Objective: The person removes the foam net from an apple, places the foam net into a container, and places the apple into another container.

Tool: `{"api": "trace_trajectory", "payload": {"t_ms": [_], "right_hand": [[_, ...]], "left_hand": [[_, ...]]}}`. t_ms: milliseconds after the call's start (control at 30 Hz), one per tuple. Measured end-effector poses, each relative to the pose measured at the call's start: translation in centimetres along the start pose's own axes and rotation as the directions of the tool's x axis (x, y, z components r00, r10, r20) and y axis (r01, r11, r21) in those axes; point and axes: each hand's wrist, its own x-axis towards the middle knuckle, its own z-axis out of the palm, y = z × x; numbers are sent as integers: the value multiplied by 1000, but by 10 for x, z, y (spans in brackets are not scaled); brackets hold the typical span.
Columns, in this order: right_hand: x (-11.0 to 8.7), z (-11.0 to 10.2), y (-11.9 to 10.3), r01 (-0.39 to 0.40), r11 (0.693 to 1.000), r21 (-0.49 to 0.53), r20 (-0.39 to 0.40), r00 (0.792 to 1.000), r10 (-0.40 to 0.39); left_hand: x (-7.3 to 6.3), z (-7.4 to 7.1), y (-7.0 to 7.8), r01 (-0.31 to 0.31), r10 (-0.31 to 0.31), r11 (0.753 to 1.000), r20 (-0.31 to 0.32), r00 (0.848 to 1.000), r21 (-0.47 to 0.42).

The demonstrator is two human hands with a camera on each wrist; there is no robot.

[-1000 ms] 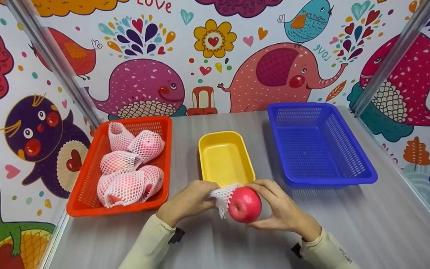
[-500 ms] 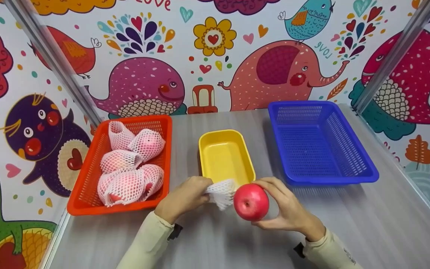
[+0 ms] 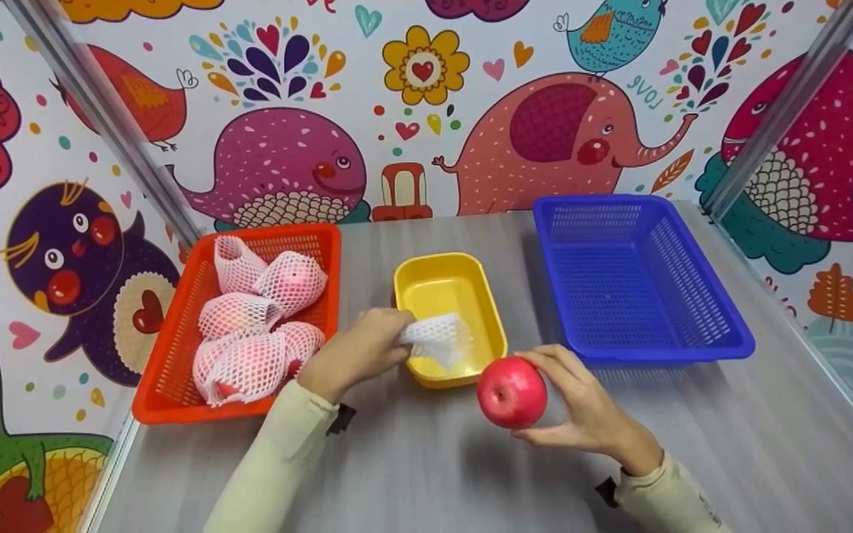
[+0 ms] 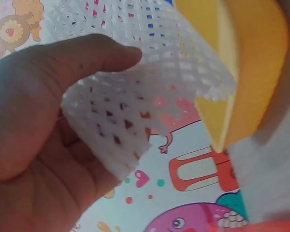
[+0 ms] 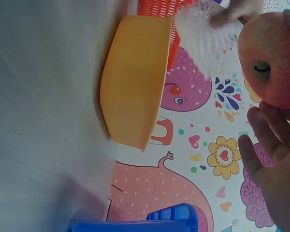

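Observation:
In the head view my left hand [image 3: 363, 346] pinches a white foam net sleeve [image 3: 437, 339] over the yellow tray [image 3: 497, 326]. The left wrist view shows the thumb lying across the sleeve's mesh [image 4: 121, 96], with no fruit inside it. My right hand [image 3: 586, 407] grips a bare red apple [image 3: 512, 392] between thumb and fingers, above the table just in front of the tray. Its stem hollow shows in the right wrist view, where the apple [image 5: 273, 63] sits at the upper right edge.
At the left stands a red-orange basket [image 3: 146, 370] with several net-wrapped apples [image 3: 245, 366]. A blue basket [image 3: 693, 355] stands at the right with nothing in it. Patterned wall panels [image 3: 412, 89] close off the back and both sides.
The net sleeve has come off the apple. My left hand has carried it up and left over the yellow tray, while my right hand has moved the apple slightly right.

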Motion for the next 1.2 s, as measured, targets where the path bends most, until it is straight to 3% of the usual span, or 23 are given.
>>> {"api": "trace_trajectory", "payload": {"t_ms": [233,333,467,767,967,1200], "right_hand": [[-4,2,1,-6,999,-32,22,1000,6],[-7,3,1,-6,999,-40,28,1000,7],[-9,4,2,0,999,-33,31,1000,1],[-14,7,2,-15,1000,-24,38,999,16],[-16,9,2,-2,1000,-21,44,999,3],[-14,5,5,-13,1000,-21,40,999,14]], "left_hand": [[57,-17,-3,147,-158,985,130,979,87],[79,-15,-8,156,-170,981,133,976,113],[98,-6,-19,150,-166,980,120,979,134],[123,12,-42,184,-200,976,144,969,119],[130,20,-54,245,-265,962,182,947,122],[146,19,-60,211,-242,962,182,953,174]]}}
